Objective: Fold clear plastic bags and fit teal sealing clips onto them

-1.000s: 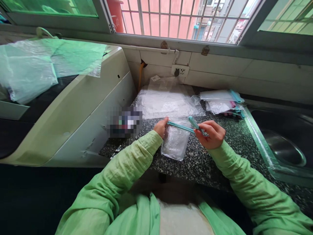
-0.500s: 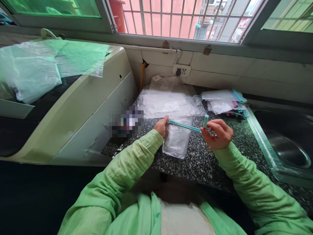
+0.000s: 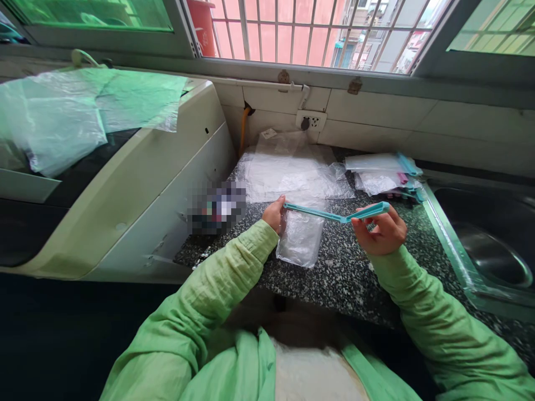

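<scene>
A teal hinged bag sealing clip [image 3: 314, 212] stretches between my hands above the counter, bent open at its hinge. My left hand [image 3: 273, 214] is closed on the far end of its long straight arm. With thumb and fingers, my right hand [image 3: 382, 229] pinches the other arm, which angles up to the right. A small clear plastic bag [image 3: 300, 236] hangs or lies just below the clip, close to my left hand; whether the clip touches its top edge I cannot tell.
Large clear plastic sheets [image 3: 288, 170] cover the counter's back. Right of them are stacked bags with teal and pink clips [image 3: 382, 170], beside a metal sink [image 3: 485, 250]. A cream machine [image 3: 167, 206] stands left, near a blurred-out object [image 3: 217, 209]. Speckled dark stone [image 3: 334, 284] forms the countertop.
The clip's right arm has swung down from upright to point right, opening the hinge wider. My right hand has moved slightly right; my left hand stays almost still.
</scene>
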Motion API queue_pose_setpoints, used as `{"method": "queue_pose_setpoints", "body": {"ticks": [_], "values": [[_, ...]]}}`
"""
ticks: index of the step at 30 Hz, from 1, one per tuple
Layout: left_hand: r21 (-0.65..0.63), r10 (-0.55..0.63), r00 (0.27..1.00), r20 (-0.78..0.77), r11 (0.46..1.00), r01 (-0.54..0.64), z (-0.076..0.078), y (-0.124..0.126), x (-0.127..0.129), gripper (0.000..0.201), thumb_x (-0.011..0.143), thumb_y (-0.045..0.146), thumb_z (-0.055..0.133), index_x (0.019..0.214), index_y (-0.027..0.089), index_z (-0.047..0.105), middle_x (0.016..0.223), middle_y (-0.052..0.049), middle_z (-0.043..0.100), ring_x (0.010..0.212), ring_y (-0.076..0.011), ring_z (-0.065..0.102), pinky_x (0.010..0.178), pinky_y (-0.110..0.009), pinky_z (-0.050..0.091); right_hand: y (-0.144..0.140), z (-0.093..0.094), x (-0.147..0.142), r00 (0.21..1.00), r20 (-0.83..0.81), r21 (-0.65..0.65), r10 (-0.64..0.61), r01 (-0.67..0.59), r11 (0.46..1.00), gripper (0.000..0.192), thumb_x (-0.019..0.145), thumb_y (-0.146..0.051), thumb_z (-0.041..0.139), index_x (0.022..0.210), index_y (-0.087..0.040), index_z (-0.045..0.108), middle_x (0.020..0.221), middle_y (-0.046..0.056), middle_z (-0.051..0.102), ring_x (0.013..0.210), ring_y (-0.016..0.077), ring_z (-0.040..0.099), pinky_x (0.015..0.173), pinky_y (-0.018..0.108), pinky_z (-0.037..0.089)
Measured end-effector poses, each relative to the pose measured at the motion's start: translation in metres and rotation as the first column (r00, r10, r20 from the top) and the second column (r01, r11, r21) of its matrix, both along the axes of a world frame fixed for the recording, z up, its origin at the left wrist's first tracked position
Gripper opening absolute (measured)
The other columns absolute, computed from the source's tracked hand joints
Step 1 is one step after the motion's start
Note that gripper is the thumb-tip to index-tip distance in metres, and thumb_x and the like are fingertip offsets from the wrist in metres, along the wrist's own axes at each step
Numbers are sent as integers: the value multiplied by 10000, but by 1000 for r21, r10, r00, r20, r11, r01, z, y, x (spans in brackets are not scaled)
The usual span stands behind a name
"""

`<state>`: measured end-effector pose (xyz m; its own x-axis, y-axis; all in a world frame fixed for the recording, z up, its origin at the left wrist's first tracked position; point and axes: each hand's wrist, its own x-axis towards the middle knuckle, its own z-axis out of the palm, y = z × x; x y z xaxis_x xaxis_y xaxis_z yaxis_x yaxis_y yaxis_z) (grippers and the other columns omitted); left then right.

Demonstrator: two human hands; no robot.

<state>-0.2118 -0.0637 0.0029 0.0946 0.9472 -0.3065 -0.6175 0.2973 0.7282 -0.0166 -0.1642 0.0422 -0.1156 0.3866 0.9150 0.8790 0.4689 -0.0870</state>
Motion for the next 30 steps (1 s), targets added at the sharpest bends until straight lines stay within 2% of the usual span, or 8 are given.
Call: {"method": "queue_pose_setpoints", "body": {"ticks": [4, 8, 14, 19, 24, 30], "values": [[2, -36, 999, -29, 999, 36, 2, 0, -1, 259, 734, 227, 560, 499, 124, 530, 442, 33, 486, 440, -56, 433, 521, -205, 366, 0, 2, -1, 1000, -27, 23, 12, -11, 1000, 125, 654, -195, 628, 758, -216, 563, 672, -11, 588, 452, 78, 444, 408, 230, 408], [-6, -8, 999, -43, 1000, 8, 5, 0, -3, 254, 747, 204, 537, 507, 119, 540, 440, 34, 479, 435, -54, 423, 535, -206, 364, -1, 6, -2, 997, -64, 27, 46, -44, 999, 136, 654, -177, 625, 773, -212, 570, 660, -6, 573, 443, 76, 435, 403, 234, 399], [1, 24, 999, 32, 1000, -25, 9, 0, -3, 263, 757, 171, 512, 499, 120, 520, 435, 39, 476, 429, -44, 439, 529, -186, 366, -1, 9, -4, 991, -110, 34, 70, -67, 997, 86, 667, -187, 606, 736, -201, 556, 671, 0, 564, 444, 76, 451, 385, 228, 383], [-1, 16, 1000, 26, 1000, -16, 13, -2, -4, 258, 729, 218, 566, 497, 117, 516, 425, 42, 468, 416, -46, 436, 510, -189, 368, -1, 9, -2, 979, -144, 25, 144, -142, 990, 135, 645, -154, 617, 760, -195, 561, 672, 1, 551, 446, 62, 440, 375, 206, 369], [-24, 51, 998, 28, 998, -50, 19, -3, -4, 277, 739, 200, 550, 480, 120, 495, 431, 44, 468, 425, -43, 439, 514, -184, 362, -1, 7, 0, 968, -221, -26, 122, -131, 991, 91, 672, -195, 588, 753, -213, 552, 665, 21, 559, 469, 93, 460, 365, 225, 363], [-41, 72, 996, 43, 997, -71, 19, -1, -5, 240, 730, 179, 550, 502, 125, 496, 452, 54, 456, 437, -38, 440, 565, -181, 389, 4, 4, 3, 946, -274, 8, 175, -180, 984, 48, 694, -240, 549, 725, -213, 525, 631, 26, 553, 555, 141, 513, 408, 256, 387]]}}
